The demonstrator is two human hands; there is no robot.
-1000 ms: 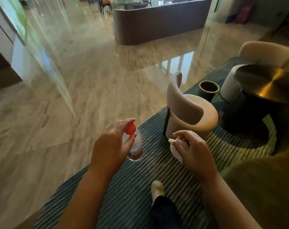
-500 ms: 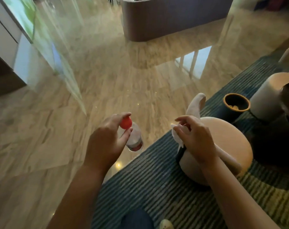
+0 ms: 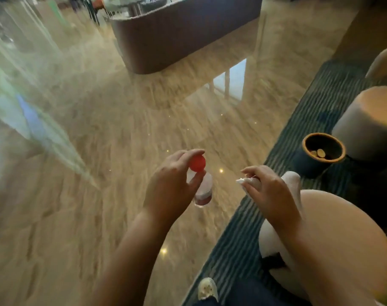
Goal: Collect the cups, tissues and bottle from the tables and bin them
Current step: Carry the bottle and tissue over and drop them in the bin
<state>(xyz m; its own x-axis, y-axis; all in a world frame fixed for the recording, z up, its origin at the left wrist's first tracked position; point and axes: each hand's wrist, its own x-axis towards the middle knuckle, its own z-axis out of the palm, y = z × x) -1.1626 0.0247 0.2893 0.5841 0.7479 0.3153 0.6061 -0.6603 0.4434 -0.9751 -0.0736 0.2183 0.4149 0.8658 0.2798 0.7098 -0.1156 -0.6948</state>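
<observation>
Red cap [image 3: 197, 163] pinched between left hand [image 3: 172, 184] thumb and fingers; clear plastic bottle [image 3: 202, 188] hangs below, seems light, slick, so cap hold suits. Right hand [image 3: 267, 191] curled round white tissue [image 3: 243, 181], soft, crushable, tip poking out leftward. Dark bin [image 3: 320, 153] beyond right hand, well apart.

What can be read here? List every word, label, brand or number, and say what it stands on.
No text can be read anywhere in this view.
The bottle held by the left hand carries a reddish label, too blurred to read.
The tissue pinched in the right hand looks plain white.
</observation>
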